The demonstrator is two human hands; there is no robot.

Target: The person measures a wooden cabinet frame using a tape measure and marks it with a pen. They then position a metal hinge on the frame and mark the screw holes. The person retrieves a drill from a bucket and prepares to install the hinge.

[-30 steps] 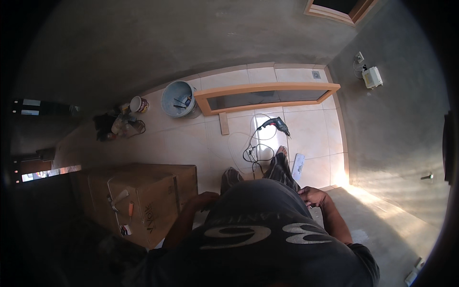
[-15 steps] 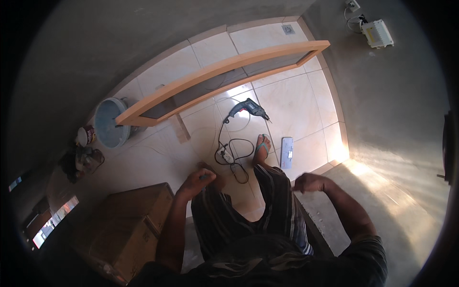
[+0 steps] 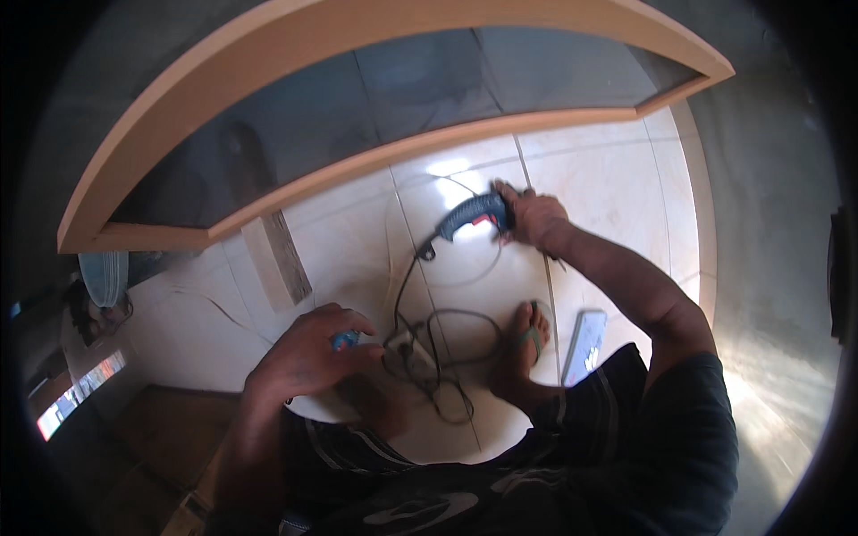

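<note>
A dark blue corded power drill (image 3: 469,214) lies on the pale tiled floor ahead of me, its handle toward the left. My right hand (image 3: 538,217) is closed around the drill's body near the front, hiding most of the chuck end. From the handle a black cord (image 3: 399,299) runs down into loose loops between my feet. My left hand (image 3: 304,355) hangs nearer to me, fingers curled on a small blue object (image 3: 344,339) whose kind I cannot make out.
A long wooden frame with dark glass (image 3: 429,18) stands just beyond the drill. A wooden strip (image 3: 273,263) lies beneath its left part. A flat pale box (image 3: 585,344) rests beside my right sandalled foot (image 3: 531,338). A bucket (image 3: 103,277) is at far left.
I have leaned forward, bringing the drill and frame closer in view. My right hand has moved from beside my knee to grip the drill. My left hand has moved forward.
</note>
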